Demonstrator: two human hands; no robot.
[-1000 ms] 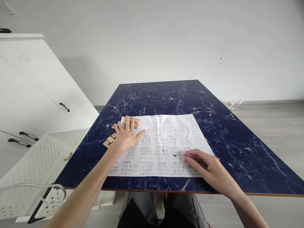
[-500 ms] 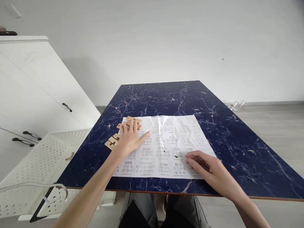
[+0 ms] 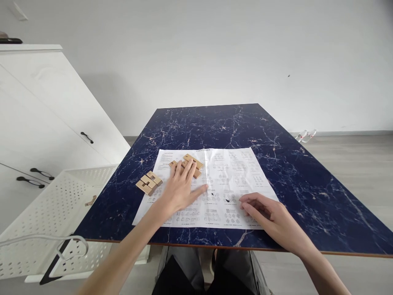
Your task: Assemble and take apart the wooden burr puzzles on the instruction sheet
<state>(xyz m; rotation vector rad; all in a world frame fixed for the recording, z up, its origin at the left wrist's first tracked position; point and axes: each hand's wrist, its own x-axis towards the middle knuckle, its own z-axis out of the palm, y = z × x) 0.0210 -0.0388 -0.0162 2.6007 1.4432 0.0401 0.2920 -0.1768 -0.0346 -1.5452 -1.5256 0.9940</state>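
Observation:
My left hand point(image 3: 181, 190) lies palm down with stretched fingers on a small group of notched wooden puzzle pieces point(image 3: 193, 159), partly hidden under the fingertips. These pieces rest on a creased white sheet point(image 3: 227, 176) printed with rows of small diagrams. To the left of that hand, another cluster of notched wooden blocks point(image 3: 149, 183) straddles the sheet's left edge. At the sheet's lower right rests my right hand point(image 3: 265, 215), fingers loosely curled with the thumb apart and nothing visible in it.
The sheet lies on a dark blue marbled table point(image 3: 208, 127). A white perforated basket point(image 3: 55, 200) stands beside its left edge, with a small wooden piece point(image 3: 90, 201) in it. A white cable point(image 3: 46, 237) crosses the basket. White cabinets point(image 3: 55, 110) rise at the left.
My left hand has slid right and slightly toward me, moving the wooden pieces under it farther onto the sheet. The other blocks and my right hand have stayed in place.

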